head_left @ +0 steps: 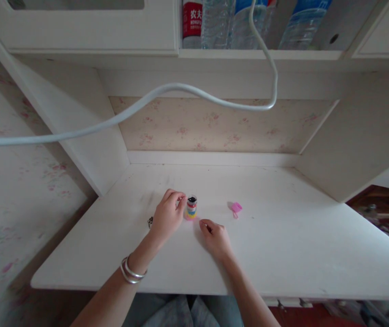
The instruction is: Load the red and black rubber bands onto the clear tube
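Observation:
A small clear jar [191, 209] with a bright multicoloured band stands upright on the white desk, its mouth uncovered and something dark showing inside. Beside its rim, on the left, is my left hand [171, 210], with thumb and fingertips pinched together; whatever they may hold is too small to make out. My right hand [215, 236] rests on the desk just right of the jar's base, fingers curled in and nothing visible in them. A pink cap-like piece with a small loop [236, 208] lies farther right. Partly hidden behind my left wrist is a small dark patterned item [150, 222].
The white desk [292, 254] has side panels and a low back ledge. Overhead, a shelf holds several plastic bottles [216, 25]. A white cable [180, 87] hangs across the upper view, in front of the floral back wall [211, 125].

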A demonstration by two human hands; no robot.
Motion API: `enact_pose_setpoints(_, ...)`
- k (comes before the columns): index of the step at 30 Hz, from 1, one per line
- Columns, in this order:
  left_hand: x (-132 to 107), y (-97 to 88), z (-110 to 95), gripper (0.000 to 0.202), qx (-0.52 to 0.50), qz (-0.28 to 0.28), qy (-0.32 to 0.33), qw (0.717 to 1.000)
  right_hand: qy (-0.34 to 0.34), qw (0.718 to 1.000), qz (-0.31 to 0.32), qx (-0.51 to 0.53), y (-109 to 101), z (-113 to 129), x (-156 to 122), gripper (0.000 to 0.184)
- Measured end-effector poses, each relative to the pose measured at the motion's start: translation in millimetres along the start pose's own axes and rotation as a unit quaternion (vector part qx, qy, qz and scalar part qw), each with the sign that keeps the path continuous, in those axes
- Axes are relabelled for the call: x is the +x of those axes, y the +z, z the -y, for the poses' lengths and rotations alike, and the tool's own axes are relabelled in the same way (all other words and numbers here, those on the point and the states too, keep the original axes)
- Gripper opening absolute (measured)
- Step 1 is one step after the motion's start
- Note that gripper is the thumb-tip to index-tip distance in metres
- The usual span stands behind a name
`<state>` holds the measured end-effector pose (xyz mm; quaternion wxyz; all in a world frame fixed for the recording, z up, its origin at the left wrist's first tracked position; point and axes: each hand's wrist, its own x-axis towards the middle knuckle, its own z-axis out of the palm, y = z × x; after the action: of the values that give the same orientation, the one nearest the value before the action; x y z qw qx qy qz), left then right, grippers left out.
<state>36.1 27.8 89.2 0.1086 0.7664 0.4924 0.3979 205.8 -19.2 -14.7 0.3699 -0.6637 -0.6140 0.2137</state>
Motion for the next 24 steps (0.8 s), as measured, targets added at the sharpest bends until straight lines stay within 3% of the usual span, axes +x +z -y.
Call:
enact_pose_setpoints(8,8.7,19.5,1.2,0.023,0.055,0.026,-0.018,0.998,-0.009,1.0,-0.007,0.0,0.7,-1.0,0.9,0.036)
enact_pose_setpoints(13,3.1,14.8,3.9,0.025,0.055,0.009,-0.021,0.998,0.0,1.0,-0.001,-0.01,0.9,-2.5,1.8,0.036)
enact_pose_setpoints(19,-7.8,5.7,2.4,0.03,0.085,0.064,-0.02,0.994,-0.001,1.0,-0.002,-0.011,1.1,-3.5,1.5,0.036)
enact_pose_setpoints(24,-30.9,-0.6,18.8,0.026,0.06,0.028,-0.025,0.997,-0.005,1.0,-0.003,-0.01,0.8,-3.1,1.1,0.036)
